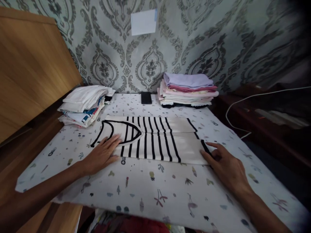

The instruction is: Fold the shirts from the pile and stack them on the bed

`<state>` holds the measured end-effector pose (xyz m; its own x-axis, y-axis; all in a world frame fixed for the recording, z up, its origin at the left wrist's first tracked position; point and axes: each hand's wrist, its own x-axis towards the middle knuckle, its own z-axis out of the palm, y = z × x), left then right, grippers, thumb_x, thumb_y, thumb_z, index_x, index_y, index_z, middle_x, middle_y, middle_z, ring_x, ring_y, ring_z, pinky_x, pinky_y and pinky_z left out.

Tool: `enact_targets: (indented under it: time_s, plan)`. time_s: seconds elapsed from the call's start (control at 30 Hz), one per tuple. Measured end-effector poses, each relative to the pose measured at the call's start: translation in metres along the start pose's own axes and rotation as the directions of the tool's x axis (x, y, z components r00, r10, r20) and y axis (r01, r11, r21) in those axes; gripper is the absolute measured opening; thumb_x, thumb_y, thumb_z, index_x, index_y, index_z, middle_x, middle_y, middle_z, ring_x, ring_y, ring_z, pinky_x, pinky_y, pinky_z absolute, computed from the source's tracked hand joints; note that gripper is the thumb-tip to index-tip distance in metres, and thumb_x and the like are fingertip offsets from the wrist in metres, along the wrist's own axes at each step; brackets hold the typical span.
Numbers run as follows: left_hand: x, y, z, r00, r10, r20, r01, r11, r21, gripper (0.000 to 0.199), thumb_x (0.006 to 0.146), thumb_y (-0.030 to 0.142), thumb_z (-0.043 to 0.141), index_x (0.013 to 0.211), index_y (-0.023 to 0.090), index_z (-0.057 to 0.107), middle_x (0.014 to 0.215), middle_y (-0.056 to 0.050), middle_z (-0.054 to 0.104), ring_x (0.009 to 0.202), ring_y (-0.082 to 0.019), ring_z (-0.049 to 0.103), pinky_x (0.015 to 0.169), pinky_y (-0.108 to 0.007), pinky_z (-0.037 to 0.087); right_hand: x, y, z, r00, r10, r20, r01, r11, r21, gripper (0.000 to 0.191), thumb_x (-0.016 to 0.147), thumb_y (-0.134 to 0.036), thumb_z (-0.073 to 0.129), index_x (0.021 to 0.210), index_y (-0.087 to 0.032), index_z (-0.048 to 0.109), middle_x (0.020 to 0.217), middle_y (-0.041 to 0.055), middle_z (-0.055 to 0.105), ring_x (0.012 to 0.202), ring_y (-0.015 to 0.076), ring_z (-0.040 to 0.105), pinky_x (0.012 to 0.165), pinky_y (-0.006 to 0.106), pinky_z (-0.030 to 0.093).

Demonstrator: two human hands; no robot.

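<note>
A white V-neck top with black stripes [157, 139] lies flat on the table, its sides folded in to make a long strip with the neckline to the left. My left hand [103, 154] rests flat near the neckline, fingers outstretched on the cloth. At the opposite end, my right hand [224, 163] has the black-edged hem between thumb and fingers. The fold line runs lengthwise along the middle of the garment.
The table has a white patterned cover [155, 191]. Behind stand a stack of white clothes [84, 102], a dark phone-like object [146, 98] and a stack of pink and lilac clothes [188, 89]. A wooden panel [31, 61] borders the left; a white cable [233, 106] hangs at right.
</note>
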<state>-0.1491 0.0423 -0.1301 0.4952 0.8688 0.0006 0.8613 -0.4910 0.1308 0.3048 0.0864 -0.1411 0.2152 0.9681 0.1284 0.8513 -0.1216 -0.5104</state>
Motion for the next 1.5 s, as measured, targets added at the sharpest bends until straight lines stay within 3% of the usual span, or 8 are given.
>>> enact_targets:
  time_s: [0.23,0.47,0.7,0.8,0.93,1.17,1.3,1.5]
  plan:
    - [0.068,0.032,-0.034,0.99,-0.137,-0.02,0.123,0.938,-0.324,0.049,0.103,0.048,0.028,0.138,0.021,0.05,0.133,-0.012,0.061,0.114,-0.025,0.061,0.089,-0.034,0.049,0.007,-0.004,0.001,1.0,-0.019,0.001,0.019,0.999,0.045,0.056,0.077,-0.061,0.053,0.117,-0.022,0.063,0.076,0.0015,0.065,0.063,0.022,0.061,0.06,0.034,0.044]
    - [0.149,0.031,-0.024,0.974,-0.224,-0.026,0.208,0.938,-0.276,0.024,0.095,0.04,0.05,0.102,0.02,0.061,0.083,-0.004,0.066,0.077,-0.022,0.061,0.065,-0.03,0.041,0.004,-0.002,-0.002,0.997,-0.077,-0.002,0.077,0.991,0.113,0.048,0.077,-0.05,0.054,0.115,-0.022,0.065,0.068,-0.0014,0.058,0.057,0.0182,0.053,0.06,0.032,0.043]
    - [0.128,0.041,-0.004,0.947,-0.006,-0.322,0.002,1.0,-0.012,0.035,0.103,0.029,0.032,0.126,0.015,0.055,0.124,-0.017,0.061,0.118,-0.029,0.056,0.099,-0.045,0.045,0.002,0.0,-0.002,0.997,-0.078,-0.015,0.079,0.985,0.15,0.048,0.079,-0.052,0.054,0.115,-0.023,0.065,0.068,-0.0019,0.057,0.058,0.0181,0.054,0.061,0.032,0.044]
    - [0.117,0.046,0.008,0.952,0.213,-0.221,-0.211,0.977,0.035,0.045,0.105,0.035,0.027,0.142,0.017,0.045,0.151,-0.014,0.047,0.144,-0.027,0.037,0.119,-0.047,0.027,0.002,0.002,-0.001,0.998,-0.06,-0.014,0.061,0.987,0.148,0.051,0.076,-0.056,0.055,0.115,-0.023,0.065,0.07,-0.0008,0.06,0.057,0.0192,0.055,0.06,0.034,0.045]
    - [0.113,0.043,0.02,0.975,0.221,0.028,-0.221,0.975,-0.01,0.062,0.104,0.052,0.019,0.158,0.019,0.022,0.166,-0.009,0.022,0.154,-0.023,0.013,0.124,-0.043,0.016,0.005,0.006,0.0,0.999,-0.041,-0.015,0.043,0.988,0.149,0.053,0.074,-0.06,0.057,0.113,-0.025,0.065,0.072,0.0004,0.063,0.058,0.0223,0.059,0.059,0.036,0.046]
    - [0.109,0.041,0.024,0.983,0.183,0.0,-0.183,0.983,0.015,0.065,0.104,0.054,0.019,0.157,0.017,0.023,0.166,-0.012,0.019,0.154,-0.025,0.011,0.124,-0.048,0.014,0.002,-0.001,-0.002,0.987,-0.11,-0.114,0.114,0.993,0.03,0.048,0.081,-0.052,0.05,0.114,-0.02,0.065,0.094,0.0098,0.069,0.081,0.0277,0.066,0.071,0.042,0.053]
    - [0.105,0.051,0.023,0.988,0.135,-0.072,-0.127,0.987,0.103,0.065,0.103,0.052,0.029,0.151,0.008,0.036,0.162,-0.019,0.028,0.152,-0.03,0.02,0.122,-0.053,0.019,-0.001,-0.016,-0.003,0.927,-0.348,-0.14,0.343,0.937,-0.062,0.038,0.091,-0.042,0.044,0.111,-0.02,0.067,0.117,0.0139,0.067,0.112,0.0309,0.062,0.088,0.045,0.054]
    - [0.102,0.056,0.004,0.975,0.017,-0.222,0.012,0.992,0.129,0.041,0.102,0.034,0.037,0.129,0.012,0.059,0.135,-0.018,0.061,0.126,-0.033,0.055,0.108,-0.052,0.04,0.003,-0.065,0.013,0.747,-0.641,0.179,0.642,0.764,0.057,0.041,0.1,-0.035,0.038,0.13,-0.021,0.063,0.143,0.0111,0.057,0.132,0.0279,0.053,0.107,0.047,0.048]
